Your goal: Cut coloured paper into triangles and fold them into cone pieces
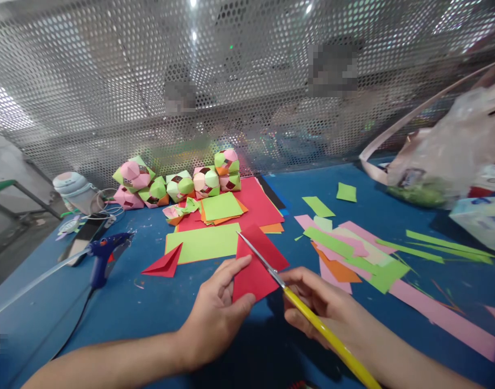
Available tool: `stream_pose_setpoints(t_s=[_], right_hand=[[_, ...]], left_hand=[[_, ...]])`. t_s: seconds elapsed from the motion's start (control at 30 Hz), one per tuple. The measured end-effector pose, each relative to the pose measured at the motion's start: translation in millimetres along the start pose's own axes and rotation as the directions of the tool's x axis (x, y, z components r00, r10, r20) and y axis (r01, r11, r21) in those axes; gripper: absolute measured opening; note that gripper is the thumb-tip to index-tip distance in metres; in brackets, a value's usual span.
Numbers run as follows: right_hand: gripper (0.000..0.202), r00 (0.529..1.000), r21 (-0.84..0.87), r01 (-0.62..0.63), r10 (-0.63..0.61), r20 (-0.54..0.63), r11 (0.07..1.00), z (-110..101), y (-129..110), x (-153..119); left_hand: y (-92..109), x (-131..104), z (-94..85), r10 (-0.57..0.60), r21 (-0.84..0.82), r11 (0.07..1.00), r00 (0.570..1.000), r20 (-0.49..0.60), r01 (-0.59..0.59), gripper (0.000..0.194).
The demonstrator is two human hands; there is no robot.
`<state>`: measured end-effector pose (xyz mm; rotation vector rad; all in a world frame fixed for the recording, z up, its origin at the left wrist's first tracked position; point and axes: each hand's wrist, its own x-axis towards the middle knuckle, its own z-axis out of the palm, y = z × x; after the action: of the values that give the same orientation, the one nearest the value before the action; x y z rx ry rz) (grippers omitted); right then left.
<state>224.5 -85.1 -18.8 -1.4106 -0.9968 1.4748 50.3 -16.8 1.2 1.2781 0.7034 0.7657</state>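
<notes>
A sheet of red paper (253, 273) is pinched at its left edge by my left hand (215, 305), thumb in front. My right hand (318, 302) grips a pair of scissors (308, 313) with a long yellow handle. Their metal blades lie across the red paper from lower right to upper left, and whether they are apart I cannot tell. Left of the sheet, a folded red paper piece (166, 262) rests on the table. Behind it lies a long light-green paper strip (211, 242).
Several folded paper balls (152, 186) stand along the perforated metal screen (121, 108). At left are a blue glue gun (104, 256), a phone (85, 237) and a cup (75, 192). Paper scraps (353, 248) cover the right side of the blue table (150, 319), near a plastic bag (442, 151).
</notes>
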Motion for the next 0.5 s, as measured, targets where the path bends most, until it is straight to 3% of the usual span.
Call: stream_pose_setpoints(t_s=[0.2, 0.33, 0.43, 0.5], right_hand=[[0.047, 1.000, -0.063, 0.004, -0.004, -0.006, 0.998, 2.5, -5.6, -0.4], [0.047, 0.994, -0.118, 0.030, -0.042, -0.101, 0.993, -4.7, -3.9, 4.2], [0.035, 0.997, -0.294, 0.024, -0.045, -0.066, 0.956, -21.1, -4.7, 3.4], [0.028, 0.998, -0.500, 0.058, -0.051, 0.029, 0.864, -33.9, -6.6, -1.6]], left_hand=[[-6.7, 1.0, -1.3, -0.064, -0.032, 0.997, 0.998, -0.002, 0.063, 0.047], [-5.1, 6.6, -5.3, -0.044, 0.028, 0.999, 0.998, -0.046, 0.046, 0.051], [3.1, 16.9, -12.8, -0.030, 0.055, 0.998, 0.986, -0.164, 0.039, 0.055], [8.4, 25.9, -19.8, -0.007, 0.065, 0.998, 0.971, -0.241, 0.023, 0.059]])
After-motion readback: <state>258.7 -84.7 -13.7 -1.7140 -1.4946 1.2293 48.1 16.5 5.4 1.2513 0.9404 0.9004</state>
